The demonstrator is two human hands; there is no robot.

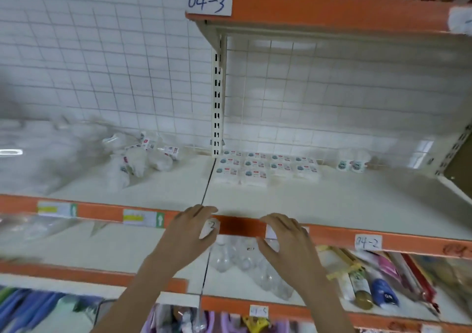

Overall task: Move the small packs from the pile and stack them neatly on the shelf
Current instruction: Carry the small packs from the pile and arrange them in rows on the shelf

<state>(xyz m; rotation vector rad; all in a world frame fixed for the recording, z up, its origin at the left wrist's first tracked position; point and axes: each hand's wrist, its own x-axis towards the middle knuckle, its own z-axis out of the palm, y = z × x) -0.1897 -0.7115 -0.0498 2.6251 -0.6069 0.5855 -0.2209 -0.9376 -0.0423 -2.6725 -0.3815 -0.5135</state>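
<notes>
1. We see the left hand (190, 233) and right hand (286, 238), fingers relaxed and holding nothing, resting at the shelf (332, 199) front edge at six o'clock.
2. We find the stacked packs (265, 166) in neat rows at twelve o'clock from the hands, against the tiled wall (102, 64).
3. We note the loose pile (143, 156) at ten o'clock, left of the slotted upright (217, 102).

Shop, orange-edged shelves (332, 10), price tags (143, 219), handwritten bay labels (207, 1)
</notes>
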